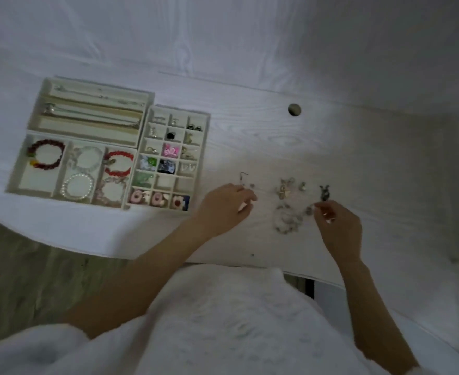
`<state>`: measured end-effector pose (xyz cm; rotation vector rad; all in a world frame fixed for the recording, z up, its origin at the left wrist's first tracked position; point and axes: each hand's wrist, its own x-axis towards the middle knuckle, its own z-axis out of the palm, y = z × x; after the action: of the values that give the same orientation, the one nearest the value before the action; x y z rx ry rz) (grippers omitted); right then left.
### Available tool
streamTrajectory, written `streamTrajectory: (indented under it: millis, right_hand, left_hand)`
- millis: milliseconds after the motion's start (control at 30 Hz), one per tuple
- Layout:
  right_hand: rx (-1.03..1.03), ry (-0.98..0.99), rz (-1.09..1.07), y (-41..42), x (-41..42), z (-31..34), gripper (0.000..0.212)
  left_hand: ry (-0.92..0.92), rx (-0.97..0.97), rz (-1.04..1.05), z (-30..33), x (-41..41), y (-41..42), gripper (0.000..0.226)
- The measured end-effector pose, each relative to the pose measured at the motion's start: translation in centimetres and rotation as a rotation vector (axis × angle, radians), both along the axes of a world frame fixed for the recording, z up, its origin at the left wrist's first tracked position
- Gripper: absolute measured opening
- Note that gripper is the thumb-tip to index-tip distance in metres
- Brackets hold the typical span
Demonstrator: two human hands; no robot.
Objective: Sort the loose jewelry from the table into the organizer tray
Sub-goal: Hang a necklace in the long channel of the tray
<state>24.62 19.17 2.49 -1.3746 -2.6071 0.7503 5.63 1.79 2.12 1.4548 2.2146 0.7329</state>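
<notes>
Loose jewelry lies on the white table: a hook earring [244, 179], a cluster of small pieces [287, 187], a pale bead bracelet [287, 221] and a dark charm [324, 192]. My left hand [224, 208] hovers just below the hook earring with curled fingers; blur hides whether it holds anything. My right hand [338, 224] is to the right of the bracelet, thumb and forefinger pinching a small piece [311, 211]. The organizer trays sit at the left: a necklace tray [42, 102], a bracelet tray [19, 171] and a grid tray [206, 147] of small compartments.
A round cable hole [294, 109] is in the tabletop behind the jewelry. The table's front edge [168, 259] runs close to my body. Wood floor [28, 266] shows at the lower left. White fluffy clothing [217, 320] fills the bottom of the view.
</notes>
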Motion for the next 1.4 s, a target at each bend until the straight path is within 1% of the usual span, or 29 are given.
streamTrajectory:
  millis: [67,100,167,233,300,400,567,667,733,767,800,900,933,967,1000,1067,1133,1233,1300,1367,1400]
  right_hand:
    - [-0.079,-0.011,-0.032,1.4,1.4,-1.1,0.018]
    - [-0.096,-0.018,0.008,1.8,1.8,-1.7,0.022]
    - [-0.088,0.003,0.152,1.8,2.0,-2.8,0.031]
    - [-0.09,0.033,0.285,1.4,1.6,-4.0,0.029]
    - [-0.094,0.049,0.349,1.6,1.4,-5.0,0.021]
    - [-0.048,0.068,0.382,2.7,1.3,-5.9,0.011]
    - [0.02,0.062,0.328,5.2,0.9,-5.9,0.005]
    - [0.032,0.073,0.335,5.7,0.2,-5.7,0.006]
    - [0.014,0.145,0.394,5.0,-0.6,-5.4,0.01]
    - [-0.03,0.185,0.449,4.5,-1.2,-5.1,0.014]
    - [-0.134,0.22,0.499,3.8,-1.7,-4.8,0.02]
    - [-0.63,0.191,0.581,1.4,-3.2,-2.8,0.052]
    - [-0.715,0.207,0.581,0.7,-3.6,-2.5,0.056]
    - [-0.75,0.245,0.56,-0.2,-4.1,-2.2,0.054]
    - [-0.761,0.292,0.512,-1.0,-4.7,-2.0,0.047]
    - [-0.743,0.372,0.403,-2.1,-5.9,-1.0,0.031]
    - [-0.705,0.423,0.377,-3.6,-7.7,0.3,0.018]
    - [-0.662,0.446,0.441,-6.4,-11.1,3.0,0.012]
    - [-0.599,0.428,0.52,-8.6,-13.4,4.5,0.012]
    - [-0.543,0.4,0.589,-11.3,-16.2,5.3,0.01]
    - [-0.534,0.385,0.611,-13.0,-17.9,5.6,0.009]
  left_hand:
    - [-0.064,-0.258,-0.018,-1.1,1.9,3.5,0.027]
    - [-0.063,-0.343,-0.018,-1.7,3.0,4.9,0.029]
    - [-0.047,-0.428,0.022,-2.7,4.9,6.9,0.032]
    - [0.017,-0.441,0.081,-3.5,6.0,7.6,0.031]
    - [0.076,-0.414,0.11,-4.1,6.8,8.0,0.027]
    - [0.094,-0.366,0.153,-4.5,7.0,8.3,0.022]
    - [0.103,-0.461,0.216,-5.0,5.7,7.0,0.024]
    - [-0.001,-0.404,0.258,-4.2,5.3,5.5,0.017]
    - [-0.098,-0.35,0.285,-3.2,5.4,5.0,0.011]
    - [-0.148,-0.322,0.292,-2.6,5.5,4.8,0.007]
    - [-0.183,-0.281,0.283,-2.1,5.7,4.7,0.004]
    - [-0.278,-0.143,0.28,-0.1,5.9,4.0,0.01]
    - [-0.326,-0.093,0.291,0.7,5.8,3.6,0.009]
    - [-0.38,-0.04,0.323,1.5,5.5,2.9,0.008]
    - [-0.439,0.017,0.365,2.3,5.1,2.1,0.007]
    - [-0.55,0.11,0.465,3.3,4.0,0.3,0.014]
    - [-0.612,0.195,0.553,3.8,2.3,-2.8,0.021]
    - [-0.584,0.246,0.647,3.6,-0.4,-7.4,0.023]
    - [-0.584,0.234,0.694,3.0,-1.7,-9.8,0.018]
    - [-0.64,0.194,0.711,2.5,-3.1,-12.3,0.008]
    - [-0.675,0.187,0.734,2.3,-3.9,-13.9,0.01]
